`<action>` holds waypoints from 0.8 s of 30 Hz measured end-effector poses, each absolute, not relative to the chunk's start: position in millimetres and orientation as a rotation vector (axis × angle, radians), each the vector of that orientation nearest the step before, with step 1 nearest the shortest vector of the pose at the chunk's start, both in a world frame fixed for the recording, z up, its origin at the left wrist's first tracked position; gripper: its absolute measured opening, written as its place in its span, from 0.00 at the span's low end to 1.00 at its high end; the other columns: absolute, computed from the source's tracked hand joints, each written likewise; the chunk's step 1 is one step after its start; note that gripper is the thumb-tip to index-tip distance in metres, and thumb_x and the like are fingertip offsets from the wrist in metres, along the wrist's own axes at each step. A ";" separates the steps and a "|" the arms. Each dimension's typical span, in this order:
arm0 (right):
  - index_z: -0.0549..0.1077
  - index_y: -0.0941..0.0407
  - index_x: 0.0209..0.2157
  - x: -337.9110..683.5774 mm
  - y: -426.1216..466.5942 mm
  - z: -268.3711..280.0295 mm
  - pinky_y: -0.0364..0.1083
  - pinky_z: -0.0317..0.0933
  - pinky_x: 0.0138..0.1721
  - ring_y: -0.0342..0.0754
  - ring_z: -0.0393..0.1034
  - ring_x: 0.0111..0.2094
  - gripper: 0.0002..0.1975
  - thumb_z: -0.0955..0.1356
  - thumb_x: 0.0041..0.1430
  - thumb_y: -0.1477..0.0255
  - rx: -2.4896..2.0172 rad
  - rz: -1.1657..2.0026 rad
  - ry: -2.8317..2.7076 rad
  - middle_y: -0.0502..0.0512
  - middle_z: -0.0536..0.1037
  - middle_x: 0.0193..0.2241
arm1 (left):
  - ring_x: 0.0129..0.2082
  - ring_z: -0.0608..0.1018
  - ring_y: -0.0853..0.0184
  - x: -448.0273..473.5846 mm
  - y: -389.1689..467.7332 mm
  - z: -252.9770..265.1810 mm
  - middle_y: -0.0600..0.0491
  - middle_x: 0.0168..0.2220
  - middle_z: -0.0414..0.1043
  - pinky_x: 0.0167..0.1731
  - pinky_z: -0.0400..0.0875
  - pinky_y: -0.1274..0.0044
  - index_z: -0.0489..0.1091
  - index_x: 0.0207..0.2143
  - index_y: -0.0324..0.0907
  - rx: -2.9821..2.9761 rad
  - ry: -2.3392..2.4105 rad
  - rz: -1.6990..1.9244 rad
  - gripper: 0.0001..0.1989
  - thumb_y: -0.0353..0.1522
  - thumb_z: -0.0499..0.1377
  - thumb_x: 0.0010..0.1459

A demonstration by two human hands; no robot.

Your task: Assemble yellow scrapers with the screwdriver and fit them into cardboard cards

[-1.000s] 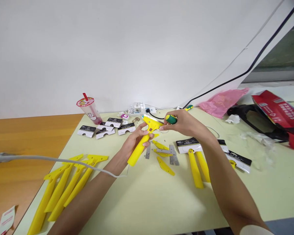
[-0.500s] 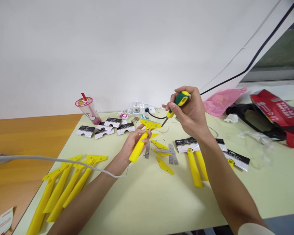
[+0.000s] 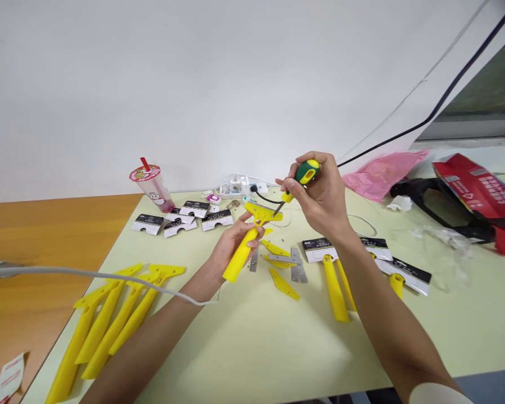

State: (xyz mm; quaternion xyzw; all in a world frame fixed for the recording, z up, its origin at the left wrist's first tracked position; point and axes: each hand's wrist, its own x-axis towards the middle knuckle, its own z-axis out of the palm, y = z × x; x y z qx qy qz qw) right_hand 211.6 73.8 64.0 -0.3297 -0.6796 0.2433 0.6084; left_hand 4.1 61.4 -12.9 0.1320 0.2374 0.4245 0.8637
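My left hand (image 3: 234, 245) is closed round the handle of a yellow scraper (image 3: 240, 255), its wide head tilted up to the right. In my right hand (image 3: 320, 196) is a screwdriver (image 3: 306, 173) with a green and yellow grip. The screwdriver's tip meets the right end of the scraper head, at a small screw. Below on the table lie loose yellow head plates (image 3: 284, 284) and grey metal blades (image 3: 298, 265). Several yellow scraper handles (image 3: 130, 322) lie side by side at the left, partly behind my left forearm.
A drink cup (image 3: 154, 189) stands at the back left beside black-and-white cards (image 3: 147, 224). A power strip (image 3: 243, 187) lies against the wall. Carded scrapers (image 3: 335, 289), a pink bag (image 3: 382, 174) and a red package (image 3: 475, 188) are at the right. A grey cable (image 3: 109, 275) crosses the left foreground.
My right hand has moved slightly left and down. The screwdriver's tip, earlier at the edge of the scraper head, is now on the screw there. My left hand keeps its hold.
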 end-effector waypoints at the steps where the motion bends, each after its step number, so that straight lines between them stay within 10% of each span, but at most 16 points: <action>1: 0.63 0.45 0.53 212.0 74.4 63.1 0.56 0.79 0.53 0.49 0.76 0.38 0.22 0.74 0.69 0.51 -0.765 0.553 -1.572 0.51 0.72 0.43 | 0.35 0.81 0.73 4.4 61.1 -12.5 0.50 0.47 0.74 0.21 0.69 0.89 0.67 0.59 0.51 0.270 0.500 0.897 0.32 0.21 0.69 0.55; 9: 0.67 0.42 0.61 218.6 82.3 47.9 0.51 0.82 0.39 0.50 0.79 0.41 0.30 0.77 0.64 0.50 -0.740 0.328 -1.667 0.51 0.75 0.42 | 0.30 0.79 0.75 2.4 62.3 -20.7 0.51 0.46 0.73 0.20 0.71 0.88 0.69 0.58 0.51 0.296 0.473 0.879 0.28 0.23 0.68 0.59; 15: 0.65 0.41 0.70 222.1 74.0 56.9 0.61 0.81 0.57 0.57 0.81 0.54 0.26 0.69 0.76 0.57 -0.712 0.390 -1.817 0.59 0.74 0.60 | 0.35 0.81 0.74 5.4 58.8 -12.7 0.49 0.51 0.74 0.21 0.70 0.90 0.70 0.57 0.49 0.189 0.433 0.986 0.27 0.18 0.65 0.59; 21: 0.73 0.43 0.61 225.5 74.1 60.2 0.57 0.84 0.49 0.55 0.82 0.46 0.25 0.77 0.67 0.55 -0.810 0.094 -1.745 0.55 0.77 0.47 | 0.35 0.81 0.74 6.0 58.8 -8.5 0.49 0.53 0.74 0.21 0.70 0.90 0.71 0.55 0.50 0.231 0.448 1.023 0.27 0.19 0.67 0.56; 24: 0.71 0.44 0.64 224.2 70.9 62.6 0.58 0.83 0.53 0.57 0.80 0.52 0.26 0.74 0.70 0.55 -0.835 0.099 -1.786 0.59 0.74 0.56 | 0.34 0.81 0.75 7.1 58.2 -5.3 0.49 0.55 0.74 0.20 0.69 0.90 0.70 0.54 0.50 0.222 0.460 1.057 0.27 0.19 0.67 0.54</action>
